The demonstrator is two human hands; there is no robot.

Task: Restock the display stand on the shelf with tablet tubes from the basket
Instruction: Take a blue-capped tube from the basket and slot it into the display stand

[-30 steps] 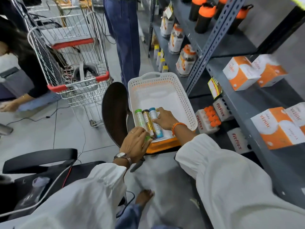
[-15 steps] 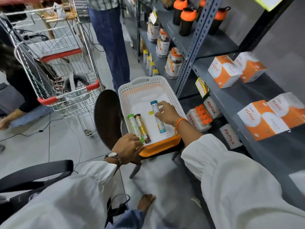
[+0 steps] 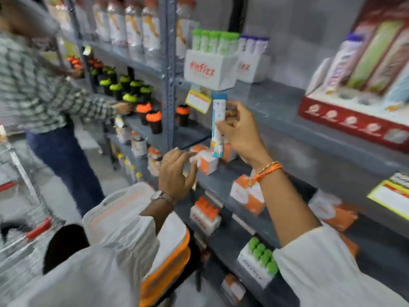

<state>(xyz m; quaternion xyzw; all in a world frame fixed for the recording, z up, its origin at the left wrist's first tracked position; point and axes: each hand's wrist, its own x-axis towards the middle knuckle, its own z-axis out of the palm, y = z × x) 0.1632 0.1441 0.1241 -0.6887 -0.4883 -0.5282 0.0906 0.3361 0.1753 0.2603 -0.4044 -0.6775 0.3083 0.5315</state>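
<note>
My right hand (image 3: 240, 129) grips a blue-capped tablet tube (image 3: 218, 120) and holds it upright in front of the grey shelf edge. Above and behind it, a white display stand (image 3: 210, 70) with green-capped tubes sits on the upper shelf, and a second white stand (image 3: 252, 66) with blue-capped tubes is just to its right. My left hand (image 3: 176, 173) hovers lower left of the tube, fingers loosely curled and empty. The white and orange basket (image 3: 124, 209) lies below, mostly hidden by my left sleeve; its contents are not visible.
A red display tray (image 3: 354, 116) with tall cartons stands on the upper shelf at right. Orange-and-white boxes (image 3: 247, 193) and small tube stands (image 3: 204, 216) fill the lower shelves. A person in a checked shirt (image 3: 44, 89) handles shaker bottles at left. A shopping cart (image 3: 26, 229) is at lower left.
My right hand lifted the blue-capped tube out of the basket up to shelf height. My left hand let go of the basket rim and rose too. The view swung up towards the shelves.
</note>
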